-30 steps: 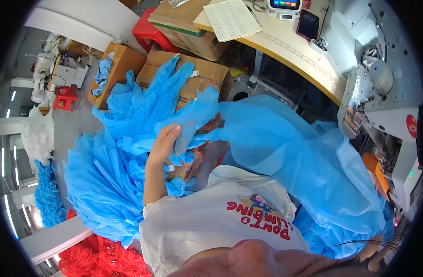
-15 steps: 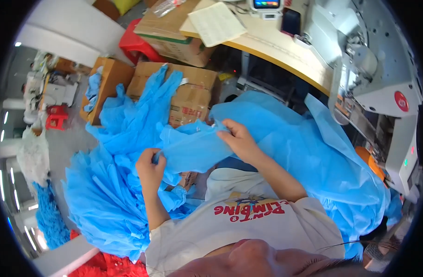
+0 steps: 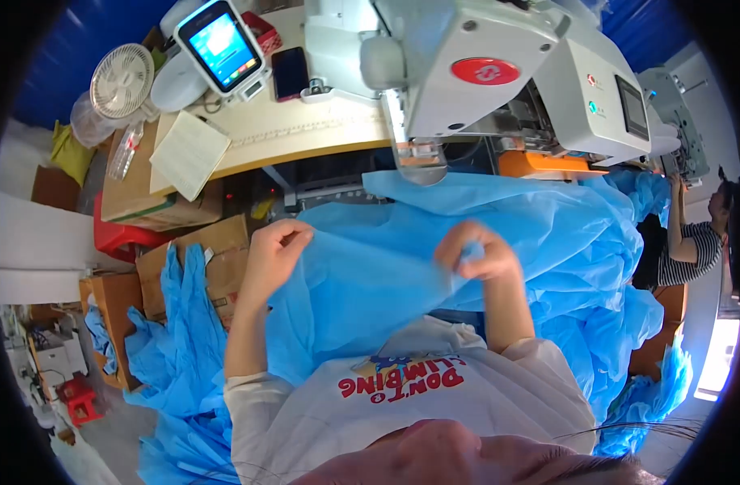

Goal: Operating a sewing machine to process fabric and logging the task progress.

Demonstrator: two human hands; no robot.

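A thin, see-through light blue fabric piece [image 3: 354, 283] hangs stretched between my two hands. My left hand [image 3: 273, 255] is closed in a pinch on its upper left corner. On the other side my right hand [image 3: 484, 255] is closed on its right edge, with the fingers curled and slightly blurred by motion. Beyond my hands and to the right spreads a large heap of the same blue fabric [image 3: 564, 234], running up to the sewing machine [image 3: 467, 65]. The machine's arm and needle area stand above that heap, apart from my hands.
On the table [image 3: 305, 129] lie a phone [image 3: 290, 74], a notebook [image 3: 190, 153] and a lit screen [image 3: 222, 47]; a fan [image 3: 122, 81] is at its left. Cardboard boxes [image 3: 224, 267] and more blue pieces [image 3: 176, 323] lie left. Another person [image 3: 693, 250] is far right.
The view has swung right, bringing the sewing machine to the upper middle. My hands have moved farther apart, and the blue fabric is now spread wide between them.
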